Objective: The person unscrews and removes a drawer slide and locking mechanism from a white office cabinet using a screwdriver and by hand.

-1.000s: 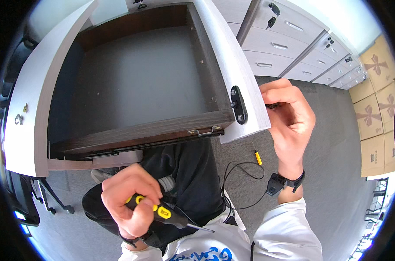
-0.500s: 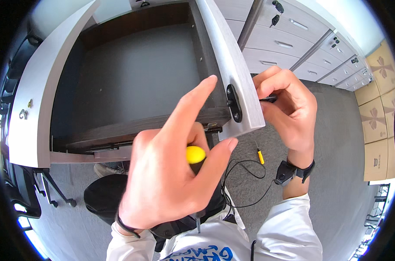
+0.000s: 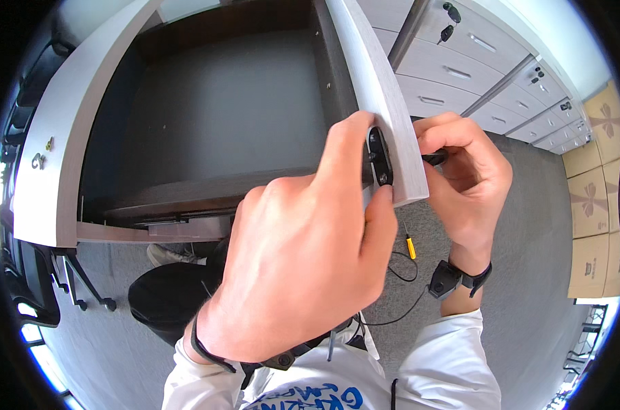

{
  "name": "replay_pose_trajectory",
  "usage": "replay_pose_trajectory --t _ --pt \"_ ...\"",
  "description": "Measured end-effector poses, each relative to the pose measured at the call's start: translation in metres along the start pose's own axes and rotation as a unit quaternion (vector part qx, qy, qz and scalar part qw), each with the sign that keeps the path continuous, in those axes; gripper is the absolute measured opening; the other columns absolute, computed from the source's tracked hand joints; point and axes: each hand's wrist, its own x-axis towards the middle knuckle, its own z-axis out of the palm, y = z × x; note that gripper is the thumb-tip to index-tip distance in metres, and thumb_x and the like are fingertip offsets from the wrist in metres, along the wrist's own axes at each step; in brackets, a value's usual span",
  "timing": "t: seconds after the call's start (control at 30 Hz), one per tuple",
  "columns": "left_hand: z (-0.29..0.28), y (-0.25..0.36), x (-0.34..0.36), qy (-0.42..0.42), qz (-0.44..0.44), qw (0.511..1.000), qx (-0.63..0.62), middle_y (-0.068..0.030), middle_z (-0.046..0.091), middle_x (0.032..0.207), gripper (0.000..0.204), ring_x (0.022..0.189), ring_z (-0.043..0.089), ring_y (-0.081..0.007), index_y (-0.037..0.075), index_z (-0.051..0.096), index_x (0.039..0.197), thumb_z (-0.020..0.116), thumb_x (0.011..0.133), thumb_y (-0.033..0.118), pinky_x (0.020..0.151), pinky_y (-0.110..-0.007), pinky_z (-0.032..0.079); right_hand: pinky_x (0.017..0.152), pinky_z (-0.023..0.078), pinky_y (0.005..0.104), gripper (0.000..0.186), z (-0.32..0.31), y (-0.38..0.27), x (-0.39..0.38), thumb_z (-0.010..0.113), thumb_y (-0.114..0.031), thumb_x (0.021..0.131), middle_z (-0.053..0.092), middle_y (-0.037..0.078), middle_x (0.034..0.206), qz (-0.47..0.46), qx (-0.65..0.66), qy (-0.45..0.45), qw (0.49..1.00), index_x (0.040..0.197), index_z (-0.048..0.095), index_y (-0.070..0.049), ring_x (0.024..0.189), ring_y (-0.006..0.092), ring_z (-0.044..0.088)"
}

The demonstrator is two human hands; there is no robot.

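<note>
An open drawer (image 3: 228, 109) with a dark inside and a pale wood front panel (image 3: 409, 157) lies before me. A black oval drawer lock (image 3: 380, 157) sits on the panel's inner face. My left hand (image 3: 303, 246) has its index finger and thumb at the two ends of this lock. Below that hand a thin metal screwdriver shaft (image 3: 331, 346) sticks out; its handle is hidden under the palm. On the panel's outer face my right hand (image 3: 467, 171) pinches a small black piece, apparently a key head (image 3: 434, 158), and its fingers touch the panel.
A yellow-handled screwdriver (image 3: 410, 247) and a black cable (image 3: 402, 318) lie on the grey floor. Drawer cabinets (image 3: 453, 72) with hanging keys (image 3: 446, 33) stand at the far right, beside stacked cartons (image 3: 588, 232). Black office chairs (image 3: 40, 287) are on the left.
My left hand has moved right and forward onto the lock, its finger and thumb closing round it. The yellow handle end seen in its palm is now hidden. My right hand stays at the panel.
</note>
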Motion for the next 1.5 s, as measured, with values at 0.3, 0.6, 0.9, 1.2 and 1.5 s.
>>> replay_pose_trajectory --t 0.3,0.6,0.9,1.2,1.5 --pt "-0.003 0.007 0.007 -0.03 -0.019 0.995 0.098 -0.0129 0.056 0.056 0.04 0.045 0.059 -0.0268 0.0 0.053 0.112 0.064 0.073 0.003 0.049 -0.031 0.045 0.078 0.05 0.0277 0.027 0.002 -0.002 -0.002 0.061 0.021 0.071 0.064 0.01 0.094 0.007 -0.008 0.009 1.0 0.092 0.063 0.004 0.089 0.0158 0.061" --pt "-0.007 0.006 0.012 -0.048 -0.023 0.994 0.099 -0.0102 0.054 0.052 0.04 0.04 0.054 -0.0242 0.001 0.053 0.109 0.063 0.07 0.003 0.046 -0.031 0.042 0.079 0.05 0.0281 0.026 0.001 -0.002 -0.002 0.06 0.021 0.07 0.064 0.011 0.094 -0.009 -0.01 0.0 1.0 0.091 0.062 0.005 0.089 0.0164 0.062" --pt "-0.006 0.014 0.014 -0.051 -0.023 0.995 0.086 -0.0105 0.055 0.053 0.04 0.041 0.056 -0.024 0.001 0.052 0.11 0.063 0.071 0.003 0.047 -0.03 0.043 0.078 0.051 0.0271 0.026 0.0 -0.005 0.0 0.059 0.02 0.07 0.065 0.011 0.093 0.011 -0.018 0.005 1.0 0.09 0.063 0.005 0.087 0.0158 0.063" --pt "-0.013 0.04 0.007 -0.001 -0.036 0.994 0.105 -0.0125 0.059 0.056 0.039 0.043 0.055 -0.0214 0.001 0.051 0.112 0.059 0.074 0.0 0.049 -0.027 0.042 0.074 0.05 0.0261 0.023 0.008 -0.021 0.005 0.048 0.02 0.076 0.067 0.017 0.097 -0.032 -0.075 -0.008 0.997 0.088 0.059 0.004 0.085 0.0173 0.063" --pt "-0.008 0.013 0.005 -0.015 -0.038 0.99 0.132 -0.013 0.061 0.059 0.039 0.046 0.054 -0.0161 0.0 0.053 0.113 0.055 0.073 -0.003 0.054 -0.024 0.042 0.064 0.047 0.0229 0.019 -0.001 -0.006 -0.019 0.047 0.012 0.086 0.066 0.013 0.096 0.079 0.018 0.07 0.994 0.097 0.059 0.002 0.075 0.0117 0.06"
